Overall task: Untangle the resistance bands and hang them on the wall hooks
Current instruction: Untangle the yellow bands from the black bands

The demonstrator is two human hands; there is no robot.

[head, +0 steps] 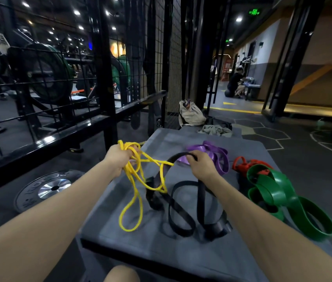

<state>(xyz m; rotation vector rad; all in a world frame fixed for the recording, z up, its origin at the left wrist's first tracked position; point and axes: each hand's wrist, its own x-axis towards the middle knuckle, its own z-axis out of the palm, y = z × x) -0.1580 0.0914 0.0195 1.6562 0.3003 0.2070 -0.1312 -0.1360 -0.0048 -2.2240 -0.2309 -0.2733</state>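
A bunch of coils of the thin yellow band [135,180] is gripped by the left hand [118,159], fingers curled round it, raised above the near-left part of the grey mat [161,249]. From that fist several yellow loops hang down toward the mat, and one strand is drawn rightward, where it is wound round the black band [178,202]. The top of a black loop is held by the right hand [200,165], thumb and fingers closed over it — the rest of the black band trails down in folds onto the mat, still tangled with the yellow.

Just beyond the right hand a purple band [213,152] is heaped on the mat. To the right of it a red band [246,165] is bunched, and a wide green band [283,200] is sprawled beside and partly over it, near the mat's right edge.

On the floor left of the mat a weight plate [49,189] is laid flat — behind it a black wire-mesh rack [104,68] is seen.
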